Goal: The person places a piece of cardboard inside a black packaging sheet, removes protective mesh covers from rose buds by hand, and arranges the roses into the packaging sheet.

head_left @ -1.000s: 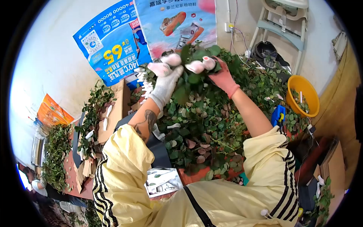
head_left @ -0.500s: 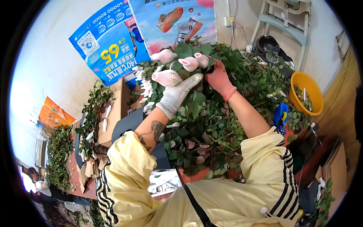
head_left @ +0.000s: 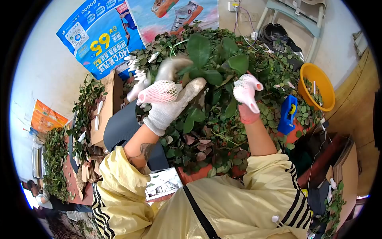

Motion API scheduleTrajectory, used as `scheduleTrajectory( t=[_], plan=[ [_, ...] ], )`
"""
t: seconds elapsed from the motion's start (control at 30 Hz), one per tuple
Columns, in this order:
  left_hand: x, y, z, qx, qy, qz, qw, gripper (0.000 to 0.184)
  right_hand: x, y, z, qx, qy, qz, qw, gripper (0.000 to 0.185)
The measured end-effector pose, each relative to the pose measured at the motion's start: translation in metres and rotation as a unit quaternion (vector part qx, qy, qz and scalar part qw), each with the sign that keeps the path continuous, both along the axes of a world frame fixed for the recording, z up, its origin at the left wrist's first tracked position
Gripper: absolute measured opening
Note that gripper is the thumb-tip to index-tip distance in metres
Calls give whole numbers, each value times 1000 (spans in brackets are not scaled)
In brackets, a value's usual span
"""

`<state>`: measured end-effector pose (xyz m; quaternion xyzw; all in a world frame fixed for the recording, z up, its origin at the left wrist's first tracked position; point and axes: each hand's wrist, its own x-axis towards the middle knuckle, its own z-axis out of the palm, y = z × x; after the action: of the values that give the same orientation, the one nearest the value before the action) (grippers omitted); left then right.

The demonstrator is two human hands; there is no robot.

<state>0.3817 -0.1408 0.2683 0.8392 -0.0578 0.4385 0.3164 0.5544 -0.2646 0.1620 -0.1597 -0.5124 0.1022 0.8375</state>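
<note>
My left hand (head_left: 169, 109), in a pale grey glove, reaches into the leaves from the left. A flower in a pink-white foam net (head_left: 159, 92) lies in the crook between its thumb and fingers, which are blurred. My right hand (head_left: 248, 115), in a pink glove, is largely hidden behind two netted flowers (head_left: 246, 92) that it holds. Between the hands stand large green leaves (head_left: 200, 51) on stems. Left of my left hand is another pale netted flower (head_left: 138, 91).
Cut leafy stems (head_left: 199, 149) cover the red table. On the right are a blue tape dispenser (head_left: 287, 114) and a yellow bucket (head_left: 328, 93) with leaves inside. Cardboard (head_left: 105, 107) and more foliage (head_left: 55, 163) are at the left, with a person (head_left: 41, 197) beyond.
My right hand has moved right and down, away from my left, bringing two netted flowers with it. My left hand has shifted left, its netted flower moving along. The whole view has shifted too.
</note>
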Motion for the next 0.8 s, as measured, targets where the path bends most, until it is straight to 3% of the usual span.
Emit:
scheduleTrajectory(
  t=[0.03, 0.1, 0.13, 0.17, 0.23, 0.3, 0.33, 0.37, 0.4, 0.47, 0.5, 0.6, 0.63, 0.8],
  plan=[
    [-7, -9, -4, -199, 133, -49, 970, 39, 2, 1, 5, 81, -21, 100, 991, 63],
    [-11, -17, -8, -175, 154, -31, 972, 36, -3, -2, -4, 157, -36, 201, 966, 60],
    [-9, -14, -14, -194, 152, 8, 969, 39, -10, -5, -18, 8, -24, -31, 999, 54],
    [-6, -11, -23, -267, 100, -33, 958, 42, -16, -7, -26, -142, -11, -261, 955, 49],
    [-2, -15, -10, -247, 93, -86, 961, 48, -14, -4, -23, -112, 13, -202, 973, 47],
    [-14, -34, 10, -103, 251, -34, 962, 49, -6, 3, -9, -40, 55, -89, 994, 45],
    [-1, -37, 2, -114, 170, -157, 966, 53, -13, 2, 5, -65, 59, -104, 991, 43],
    [-3, -42, -5, 6, 162, -57, 985, 57, -20, 1, 20, -91, 63, -120, 987, 40],
    [2, -44, -11, 6, 155, -43, 987, 58, -27, 1, 34, -116, 66, -134, 982, 38],
    [5, -49, -8, -8, 176, -21, 984, 63, -22, 5, 47, -216, -88, -301, 925, 37],
    [3, -54, -1, -23, 205, -12, 979, 66, -30, 2, 53, -242, -41, -291, 924, 36],
    [-2, -66, 12, 54, 45, 1, 997, 81, -30, 1, 28, -182, 143, -49, 972, 39],
    [3, -62, 3, 3, 50, -79, 996, 77, -29, 3, 21, -170, 182, -11, 968, 41],
    [4, -63, -3, 69, 79, -49, 993, 68, -36, 1, 3, -188, 232, 13, 954, 65]
  ],
)
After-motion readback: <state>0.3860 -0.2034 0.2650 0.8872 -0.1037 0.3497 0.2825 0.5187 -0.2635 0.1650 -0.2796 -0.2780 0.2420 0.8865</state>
